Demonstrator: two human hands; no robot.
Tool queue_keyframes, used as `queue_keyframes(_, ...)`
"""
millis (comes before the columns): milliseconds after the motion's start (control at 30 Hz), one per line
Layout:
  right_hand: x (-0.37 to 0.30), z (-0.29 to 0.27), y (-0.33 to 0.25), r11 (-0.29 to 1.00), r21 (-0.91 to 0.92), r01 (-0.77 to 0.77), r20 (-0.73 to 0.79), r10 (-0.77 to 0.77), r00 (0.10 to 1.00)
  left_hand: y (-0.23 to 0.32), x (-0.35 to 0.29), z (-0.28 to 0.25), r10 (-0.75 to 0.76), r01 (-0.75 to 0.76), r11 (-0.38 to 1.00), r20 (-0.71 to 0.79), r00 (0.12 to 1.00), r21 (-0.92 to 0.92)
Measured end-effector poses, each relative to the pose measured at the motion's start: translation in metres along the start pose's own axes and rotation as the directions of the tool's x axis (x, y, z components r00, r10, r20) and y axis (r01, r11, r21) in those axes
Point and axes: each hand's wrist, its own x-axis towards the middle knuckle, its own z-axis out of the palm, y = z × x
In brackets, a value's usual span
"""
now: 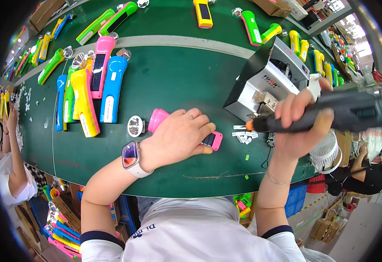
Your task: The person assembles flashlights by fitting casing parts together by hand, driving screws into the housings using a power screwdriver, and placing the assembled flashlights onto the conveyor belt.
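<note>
My left hand is closed over a pink flashlight body lying on the green table, covering most of its handle. A loose silver reflector sits at the body's wide end, next to my wrist. My right hand is raised and grips a black electric screwdriver, slightly blurred. Its orange-collared tip points left, in front of a silver and black screw feeder box. The tip is apart from the pink flashlight.
Several flashlights, including a yellow one and a blue one, lie left of my hands. Small white pieces are scattered below the feeder. A white fan stands at the right edge. Another person works at far left.
</note>
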Motion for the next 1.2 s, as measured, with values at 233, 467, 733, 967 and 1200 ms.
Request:
queue_keyframes(233, -0.034, 0.018, 0.022, 0.990, 0.074, -0.124, 0.017, 0.123, 0.992, -0.005, 0.001, 0.002, -0.031, 0.032, 0.999, 0.039, 0.999, -0.021)
queue_keyframes(467, -0.042, 0.021, 0.035, 0.992, -0.064, -0.112, 0.237, 0.124, 0.963, -0.002, 0.004, -0.002, -0.044, 0.046, 0.998, 0.067, 0.997, -0.035)
queue_keyframes(733, -0.032, 0.003, 0.025, 0.998, 0.056, 0.004, 0.191, -0.015, 0.981, -0.002, -0.002, -0.010, -0.032, 0.030, 0.995, 0.019, 0.999, 0.100)
queue_keyframes(967, 0.012, -0.011, -0.004, 0.963, -0.194, 0.189, -0.082, -0.208, 0.975, -0.007, 0.000, -0.006, -0.137, 0.168, 0.965, -0.161, 0.977, 0.201)
queue_keyframes(1200, -0.001, -0.004, 0.002, 1.000, -0.003, 0.030, 0.000, -0.030, 1.000, -0.011, -0.003, -0.005, -0.157, 0.184, 0.970, -0.175, 0.972, 0.156)
